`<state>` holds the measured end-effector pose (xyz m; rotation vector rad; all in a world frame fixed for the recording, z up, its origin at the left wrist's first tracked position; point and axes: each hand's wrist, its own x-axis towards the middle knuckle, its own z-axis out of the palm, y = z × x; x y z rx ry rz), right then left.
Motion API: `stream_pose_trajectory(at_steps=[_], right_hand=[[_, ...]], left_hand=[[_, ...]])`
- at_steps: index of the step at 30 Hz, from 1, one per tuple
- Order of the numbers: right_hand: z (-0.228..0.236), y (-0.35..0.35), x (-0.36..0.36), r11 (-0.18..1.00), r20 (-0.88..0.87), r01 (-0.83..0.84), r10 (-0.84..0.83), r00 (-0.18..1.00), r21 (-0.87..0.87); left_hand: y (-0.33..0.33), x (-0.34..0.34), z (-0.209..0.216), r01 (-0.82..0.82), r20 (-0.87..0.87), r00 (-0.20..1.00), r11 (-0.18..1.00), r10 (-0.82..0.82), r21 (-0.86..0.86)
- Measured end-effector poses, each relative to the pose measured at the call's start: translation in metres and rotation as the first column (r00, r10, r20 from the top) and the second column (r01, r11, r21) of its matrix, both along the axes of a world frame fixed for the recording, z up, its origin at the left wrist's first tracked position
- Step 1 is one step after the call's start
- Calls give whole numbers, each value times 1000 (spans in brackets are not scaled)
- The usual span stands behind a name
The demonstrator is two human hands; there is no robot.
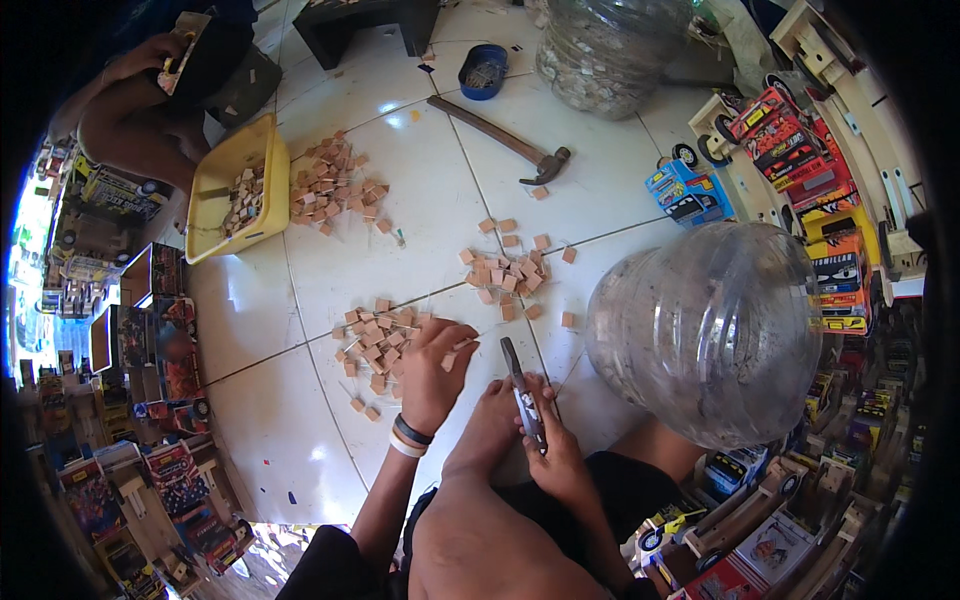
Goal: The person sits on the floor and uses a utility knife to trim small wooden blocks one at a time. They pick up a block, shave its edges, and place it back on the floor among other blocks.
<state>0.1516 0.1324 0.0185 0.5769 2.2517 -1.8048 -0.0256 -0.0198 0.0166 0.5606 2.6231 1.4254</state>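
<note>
Glossy white square tiles cover the floor, divided by thin dark grout lines that bend toward the rim, with small coloured scraps strewn here and there. A low black bench or stool stands on splayed legs at the far edge. Strong bluish-white light floods the left margin, perhaps through a window or doorway, and pale reflections gleam on the tiles.
</note>
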Motion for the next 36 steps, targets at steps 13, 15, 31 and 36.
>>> stream_pose_trajectory(at_steps=[13,15,31,36], right_hand=[[-9,2,11,984,-133,-14,38,990,177],[-8,1,10,985,-118,-19,40,992,174],[1,-4,3,981,-144,-10,38,989,193],[0,-10,4,996,-78,23,-15,997,92]], left_hand=[[24,9,0,157,-59,985,986,-160,-62],[24,9,0,148,-63,986,987,-151,-56],[22,-1,0,193,-1,981,981,-193,6],[21,-1,0,187,-21,982,982,-187,-7]])
